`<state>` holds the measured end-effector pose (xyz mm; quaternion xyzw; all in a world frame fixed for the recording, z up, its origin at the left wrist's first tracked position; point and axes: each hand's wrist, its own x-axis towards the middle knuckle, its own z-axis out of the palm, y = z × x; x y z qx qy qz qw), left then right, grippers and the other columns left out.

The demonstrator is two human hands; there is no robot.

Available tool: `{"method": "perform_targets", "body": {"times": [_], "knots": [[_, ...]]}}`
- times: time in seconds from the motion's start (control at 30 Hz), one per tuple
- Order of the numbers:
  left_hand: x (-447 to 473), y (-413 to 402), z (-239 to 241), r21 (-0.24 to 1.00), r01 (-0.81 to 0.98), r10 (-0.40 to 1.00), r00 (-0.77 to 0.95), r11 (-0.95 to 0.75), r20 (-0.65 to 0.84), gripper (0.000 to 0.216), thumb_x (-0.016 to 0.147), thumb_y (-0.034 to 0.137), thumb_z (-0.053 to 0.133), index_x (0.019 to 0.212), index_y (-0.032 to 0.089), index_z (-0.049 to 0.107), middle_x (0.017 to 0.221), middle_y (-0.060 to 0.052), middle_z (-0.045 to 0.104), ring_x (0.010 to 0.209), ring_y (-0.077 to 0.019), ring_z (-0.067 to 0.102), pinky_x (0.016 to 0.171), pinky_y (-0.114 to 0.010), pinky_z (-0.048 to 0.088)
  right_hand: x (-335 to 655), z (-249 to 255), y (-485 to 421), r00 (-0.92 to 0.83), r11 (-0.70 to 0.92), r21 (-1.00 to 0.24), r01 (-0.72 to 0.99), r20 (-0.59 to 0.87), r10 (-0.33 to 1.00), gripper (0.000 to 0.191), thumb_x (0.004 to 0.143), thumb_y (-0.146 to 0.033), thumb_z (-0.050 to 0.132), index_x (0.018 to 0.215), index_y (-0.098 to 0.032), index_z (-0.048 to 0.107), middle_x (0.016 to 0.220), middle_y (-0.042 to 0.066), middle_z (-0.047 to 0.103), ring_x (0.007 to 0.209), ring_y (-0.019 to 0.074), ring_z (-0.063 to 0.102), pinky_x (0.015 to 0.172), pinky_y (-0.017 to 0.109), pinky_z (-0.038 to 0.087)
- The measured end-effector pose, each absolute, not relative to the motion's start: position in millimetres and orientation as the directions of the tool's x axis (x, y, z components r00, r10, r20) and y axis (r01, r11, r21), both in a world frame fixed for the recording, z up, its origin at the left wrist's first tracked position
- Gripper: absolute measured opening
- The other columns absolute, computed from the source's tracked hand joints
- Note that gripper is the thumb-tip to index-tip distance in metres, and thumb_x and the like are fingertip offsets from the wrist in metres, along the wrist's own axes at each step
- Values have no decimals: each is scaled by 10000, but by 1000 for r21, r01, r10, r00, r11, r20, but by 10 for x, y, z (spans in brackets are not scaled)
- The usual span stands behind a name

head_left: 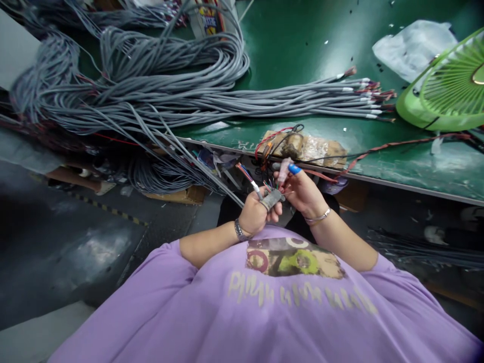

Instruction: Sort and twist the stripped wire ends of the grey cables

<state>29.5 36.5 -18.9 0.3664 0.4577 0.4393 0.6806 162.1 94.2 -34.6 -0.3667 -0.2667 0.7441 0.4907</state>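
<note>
My left hand [257, 212] is closed around the end of a grey cable [212, 171], whose stripped coloured wires [245, 174] fan out above my fist. A grey cot covers one of its fingers. My right hand [302, 194] is closed in a pinch on the thin coloured wires [271, 187] sticking up between both hands; its fingers wear a pink cot and a blue cot [294, 169]. Both hands meet just in front of the green table's edge [378, 179], above my lap.
A big bundle of grey cables [170, 85] lies across the green table, stripped ends [372, 101] pointing right. A green fan [449, 85] and a plastic bag [412, 45] sit at the far right. A taped brown pad [306, 146] with red and black wires lies at the edge.
</note>
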Motion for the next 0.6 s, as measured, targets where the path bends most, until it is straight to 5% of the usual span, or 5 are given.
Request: {"method": "perform_targets", "body": {"times": [0.1,0.6], "knots": [[313,399,-177,900,-278,940,169,335,-297,439,700,559,732,751,177,520,525,41,605,345,-60,500,329,-170,262,1618,-349,929,-220,-364,-769,-526,-290,931,382,642,-517,808,768,-197,642,720,-13,658,575,97,540,522,238,418],[356,440,-205,890,-305,940,163,338,-301,439,716,566,724,762,171,539,539,34,609,347,-58,500,322,-171,246,1586,-360,967,-168,-354,-737,-576,-317,933,536,657,-697,751,784,-186,654,651,-10,671,507,94,550,456,227,408]]}}
